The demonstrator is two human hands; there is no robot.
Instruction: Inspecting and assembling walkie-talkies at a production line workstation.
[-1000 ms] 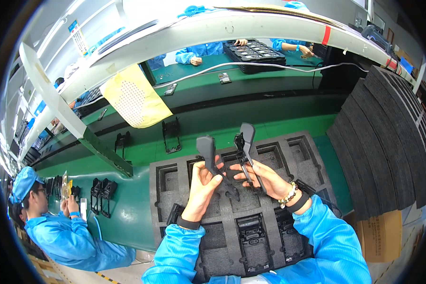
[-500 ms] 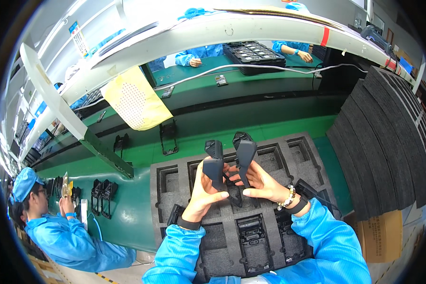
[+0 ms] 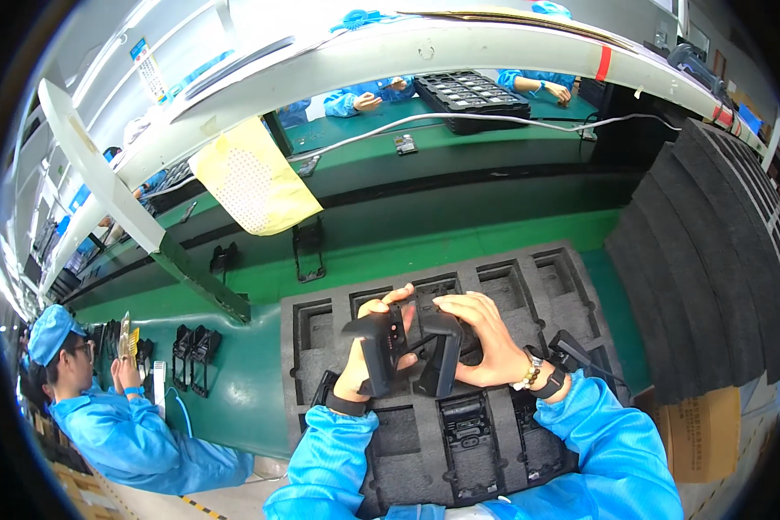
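Observation:
Above the grey foam tray (image 3: 321, 303), my left hand (image 3: 352, 368) is closed round a black plastic housing (image 3: 376, 354) with a hooked upper end. My right hand (image 3: 492, 342) grips a second, similar black plastic housing (image 3: 443, 354), its thumb low and its fingers arched over the top. The two parts stand close side by side, tilted toward me. A thin dark piece shows between them; which one it belongs to I cannot tell. Just below my hands, a black housing (image 3: 470, 433) lies in a tray pocket, with another (image 3: 537, 433) beside it.
Tall stacked dark foam sheets (image 3: 680, 269) stand at the right, above a cardboard box (image 3: 706, 433). A shelf post (image 3: 191, 277) and yellow sheet (image 3: 256, 182) are at the left. More black frames (image 3: 201, 355) lie near a seated co-worker (image 3: 121, 433). Others' hands work across the bench.
Both housings have been lowered toward me and turned, so their hooked ends now face me. My right hand's fingers have come up over its part. Across the bench, a co-worker's hands have shifted.

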